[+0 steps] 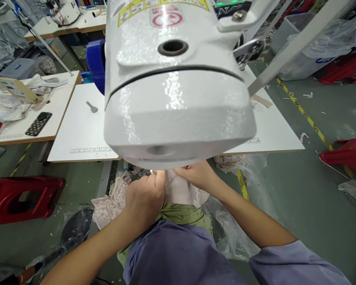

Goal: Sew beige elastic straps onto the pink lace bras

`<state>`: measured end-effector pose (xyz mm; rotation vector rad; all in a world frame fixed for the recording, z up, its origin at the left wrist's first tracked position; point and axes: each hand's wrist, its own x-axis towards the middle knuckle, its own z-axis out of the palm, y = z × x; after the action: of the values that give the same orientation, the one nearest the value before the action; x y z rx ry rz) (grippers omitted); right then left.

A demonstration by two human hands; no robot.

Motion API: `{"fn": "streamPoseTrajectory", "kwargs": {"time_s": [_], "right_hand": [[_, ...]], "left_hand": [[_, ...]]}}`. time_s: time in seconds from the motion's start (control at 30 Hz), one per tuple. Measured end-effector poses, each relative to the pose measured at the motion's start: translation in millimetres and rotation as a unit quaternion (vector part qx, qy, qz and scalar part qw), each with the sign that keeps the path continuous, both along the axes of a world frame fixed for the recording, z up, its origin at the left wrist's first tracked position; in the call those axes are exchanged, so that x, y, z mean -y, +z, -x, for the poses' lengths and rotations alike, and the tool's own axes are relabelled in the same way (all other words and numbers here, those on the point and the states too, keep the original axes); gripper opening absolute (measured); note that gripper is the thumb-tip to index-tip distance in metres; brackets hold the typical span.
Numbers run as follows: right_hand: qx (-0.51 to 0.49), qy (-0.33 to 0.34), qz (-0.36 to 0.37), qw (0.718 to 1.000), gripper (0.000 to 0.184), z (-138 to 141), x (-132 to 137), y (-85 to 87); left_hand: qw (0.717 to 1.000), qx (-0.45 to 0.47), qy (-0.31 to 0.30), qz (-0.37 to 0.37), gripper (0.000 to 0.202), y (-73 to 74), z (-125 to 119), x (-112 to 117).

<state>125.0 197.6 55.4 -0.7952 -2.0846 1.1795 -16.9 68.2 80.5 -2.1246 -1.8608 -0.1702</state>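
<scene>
A white sewing machine head (178, 107) fills the middle of the view and covers whatever lies behind it. Just under its front edge, a pale pink fabric piece (178, 190) with lace hangs between my hands above my lap. My left hand (145, 200) is closed at the fabric's left edge, thumb pointing forward. On the other side, my right hand (200, 176) pinches the top right of the same piece, its fingertips partly hidden by the machine. More lace fabric (111, 204) bunches left of my left hand. A small shiny bit by my left thumb is too small to name.
The white sewing table (80, 126) extends both sides of the machine, with a small grey spoon-shaped tool (91, 107) on it. A phone (38, 124) lies on the left-hand table. Red stools (26, 200) stand on the floor, and clear plastic sheeting (234, 233) lies at my right.
</scene>
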Motion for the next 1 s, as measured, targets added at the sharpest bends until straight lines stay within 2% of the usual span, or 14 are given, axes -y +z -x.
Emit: {"fn": "streamPoseTrajectory", "kwargs": {"time_s": [0.13,0.3,0.67,1.0], "right_hand": [[-0.003,0.032,0.013,0.999,0.016,0,-8,4.6],[0.013,0.035,0.026,0.999,0.029,-2,-11,6.9],[-0.017,0.024,0.028,0.999,0.028,-2,-11,-4.1],[-0.019,0.036,0.030,0.999,0.023,1,-6,2.2]], "left_hand": [[1.000,0.004,0.001,0.000,0.027,0.7,-1,0],[1.000,0.007,0.009,0.010,0.029,0.5,-1,1],[1.000,0.005,0.012,0.003,0.026,-3.2,-3,2],[0.999,0.039,0.014,-0.001,0.031,-5.9,5,7]]}}
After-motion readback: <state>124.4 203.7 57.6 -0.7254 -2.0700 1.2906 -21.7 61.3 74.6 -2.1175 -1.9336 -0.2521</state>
